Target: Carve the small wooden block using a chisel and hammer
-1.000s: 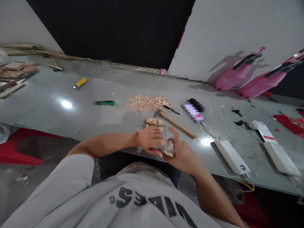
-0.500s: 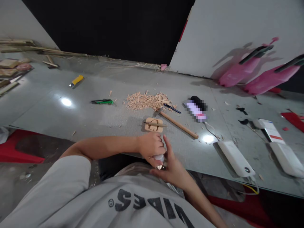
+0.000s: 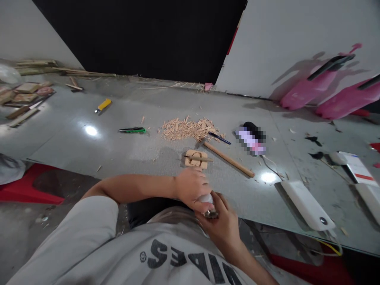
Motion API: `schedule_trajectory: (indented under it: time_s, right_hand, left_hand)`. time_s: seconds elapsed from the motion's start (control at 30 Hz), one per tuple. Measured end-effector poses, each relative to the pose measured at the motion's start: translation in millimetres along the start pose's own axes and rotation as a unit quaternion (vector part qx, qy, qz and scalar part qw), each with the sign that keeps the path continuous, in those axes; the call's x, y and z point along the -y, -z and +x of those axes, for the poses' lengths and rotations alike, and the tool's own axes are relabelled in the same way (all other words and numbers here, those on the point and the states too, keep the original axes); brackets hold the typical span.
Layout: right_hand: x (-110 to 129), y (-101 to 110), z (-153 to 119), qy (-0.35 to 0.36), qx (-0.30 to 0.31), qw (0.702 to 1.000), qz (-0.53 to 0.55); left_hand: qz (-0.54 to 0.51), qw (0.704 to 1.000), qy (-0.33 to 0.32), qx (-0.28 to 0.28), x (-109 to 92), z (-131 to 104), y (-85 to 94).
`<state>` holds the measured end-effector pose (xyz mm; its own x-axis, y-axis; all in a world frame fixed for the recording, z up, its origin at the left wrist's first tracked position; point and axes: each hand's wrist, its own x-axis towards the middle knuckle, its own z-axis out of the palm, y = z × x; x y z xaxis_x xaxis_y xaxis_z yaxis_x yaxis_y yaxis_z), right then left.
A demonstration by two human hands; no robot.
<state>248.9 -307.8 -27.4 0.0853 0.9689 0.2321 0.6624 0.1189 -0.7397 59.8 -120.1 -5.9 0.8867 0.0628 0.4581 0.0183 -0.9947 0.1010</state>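
Note:
My left hand (image 3: 192, 187) is wrapped round the upper part of a clear, shiny bottle-like thing (image 3: 210, 213) close to my body, at the table's front edge. My right hand (image 3: 224, 221) closes round the same thing from the right and below. Most of it is hidden by my fingers. Just beyond my hands lies a small carved wooden block (image 3: 201, 152), with a thin pointed carving tool (image 3: 204, 159) resting across it. A hammer (image 3: 230, 159) with a wooden handle lies to the right of the block.
A pile of wood shavings (image 3: 187, 128) has a dark blue pen (image 3: 219, 137) at its edge. A green cutter (image 3: 133, 130) and yellow cutter (image 3: 103, 105) lie left. At right are a phone (image 3: 249, 141), a white power bank (image 3: 307, 204) with cables, and pink bottles (image 3: 310, 89).
My right hand has closed in round the bottle-like thing, its fingers now curled instead of spread. The thing has tipped, showing more of its shiny end. The view has shifted slightly left.

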Motion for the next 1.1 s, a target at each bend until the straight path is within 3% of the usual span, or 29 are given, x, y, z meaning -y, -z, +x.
schedule_trajectory:
  time_s: [0.1, 0.17, 0.23, 0.3, 0.43, 0.63, 0.7, 0.83, 0.93, 1.0, 1.1]
  right_hand:
    - [5, 8, 6, 0.003, -0.011, 1.0, -0.02]
    - [11, 12, 8, -0.001, -0.019, 1.0, -0.023]
    - [17, 14, 10, -0.006, -0.027, 0.999, -0.022]
    - [19, 16, 11, -0.012, -0.03, 0.999, -0.025]
    - [18, 19, 14, -0.008, -0.021, 0.999, -0.044]
    - [25, 11, 22, 0.054, 0.005, 0.996, -0.064]
    - [31, 7, 25, 0.082, 0.002, 0.994, -0.065]
    - [42, 1, 27, 0.131, -0.016, 0.989, -0.067]
    - [50, 2, 26, 0.152, -0.024, 0.986, -0.066]
    - [57, 9, 26, 0.168, -0.029, 0.984, -0.06]
    - [70, 27, 29, 0.211, -0.034, 0.976, -0.048]
  left_hand:
    - [-0.02, 0.999, 0.028, -0.04, 3, -1, 13.5]
    - [-0.052, 0.998, -0.03, -0.038, 8, -1, 26.1]
    - [-0.083, 0.99, -0.114, 0.001, 13, 2, 37.5]
    - [-0.09, 0.986, -0.138, 0.038, 15, 4, 44.5]
    - [-0.091, 0.993, -0.071, 0.04, 16, 4, 43.5]
    - [-0.158, 0.987, -0.012, 0.01, 21, -1, 19.9]
    - [-0.171, 0.985, 0.021, -0.03, 21, -2, 11.5]
    - [-0.186, 0.966, 0.054, -0.174, 18, -7, 9.2]
    - [-0.216, 0.932, 0.153, -0.248, 22, -13, 16.5]
    - [-0.248, 0.908, 0.209, -0.265, 29, -14, 17.2]
    - [-0.277, 0.901, 0.224, -0.247, 39, -11, 6.2]
